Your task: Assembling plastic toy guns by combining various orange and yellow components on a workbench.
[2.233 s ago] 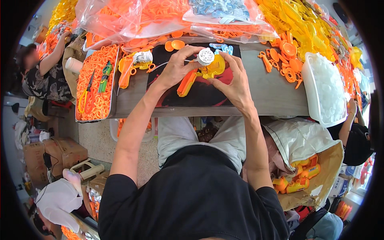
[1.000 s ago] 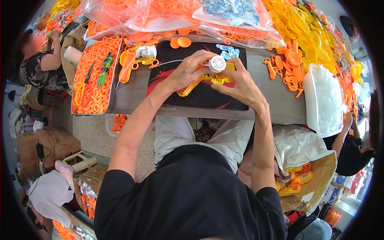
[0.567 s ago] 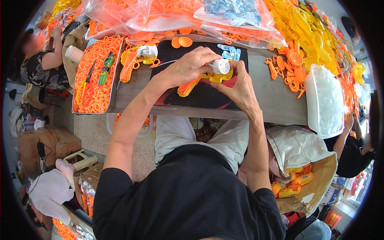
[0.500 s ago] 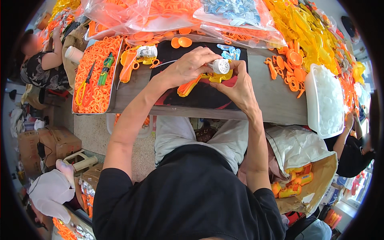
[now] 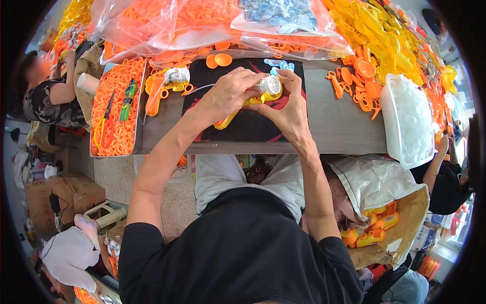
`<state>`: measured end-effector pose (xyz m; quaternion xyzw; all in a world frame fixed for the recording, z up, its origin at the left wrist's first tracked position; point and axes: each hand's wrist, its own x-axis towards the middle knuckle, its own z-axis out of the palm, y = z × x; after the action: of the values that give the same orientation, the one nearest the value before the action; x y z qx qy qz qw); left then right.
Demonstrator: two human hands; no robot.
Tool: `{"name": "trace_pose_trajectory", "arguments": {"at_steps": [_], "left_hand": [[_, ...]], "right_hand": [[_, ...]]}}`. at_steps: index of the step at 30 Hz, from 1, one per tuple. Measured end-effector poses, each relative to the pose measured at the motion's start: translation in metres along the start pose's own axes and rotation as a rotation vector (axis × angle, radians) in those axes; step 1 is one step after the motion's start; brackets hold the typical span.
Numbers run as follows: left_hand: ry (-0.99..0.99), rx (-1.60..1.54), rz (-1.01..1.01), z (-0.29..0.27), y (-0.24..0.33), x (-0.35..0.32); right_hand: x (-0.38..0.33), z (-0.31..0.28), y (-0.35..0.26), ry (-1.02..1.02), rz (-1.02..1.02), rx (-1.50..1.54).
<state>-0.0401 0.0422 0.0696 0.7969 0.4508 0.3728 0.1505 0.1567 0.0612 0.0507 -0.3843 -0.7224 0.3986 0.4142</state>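
Above the dark mat, my two hands work on one plastic toy part. My left hand is closed on a white round plastic piece with a holed end face, and a pale cord runs from beside that hand to the left. My right hand grips a yellow plastic shell that sits right against the white piece. An orange-yellow handle-like part sticks out below my left hand. My fingers hide how the pieces join.
To the left, a tray of orange rings holds scissors and green-handled cutters. Next to it lies an orange part with a white cylinder. Clear bags line the back. A white tub stands at the right.
The white piece has moved into the yellow shell, whose rim now surrounds its lower part. My hands have drawn closer together. The whole view has shifted slightly.
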Motion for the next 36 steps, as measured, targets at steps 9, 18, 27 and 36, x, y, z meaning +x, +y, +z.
{"name": "trace_pose_trajectory", "arguments": {"at_steps": [9,18,27,36], "left_hand": [[0.329,-0.237,-0.205,0.026,-0.011,-0.029],[0.191,0.228,-0.141,0.047,-0.005,-0.021],[0.18,0.577,0.031,0.072,0.023,-0.053],[0.09,0.507,0.049,0.049,0.015,-0.04]], "right_hand": [[-0.021,-0.03,0.031,-0.21,-0.003,-0.314],[-0.033,-0.021,0.03,-0.1,-0.25,-0.54],[-0.024,-0.02,0.025,-0.093,-0.197,-0.454],[-0.031,0.015,0.043,0.119,-0.235,-0.324]]}}
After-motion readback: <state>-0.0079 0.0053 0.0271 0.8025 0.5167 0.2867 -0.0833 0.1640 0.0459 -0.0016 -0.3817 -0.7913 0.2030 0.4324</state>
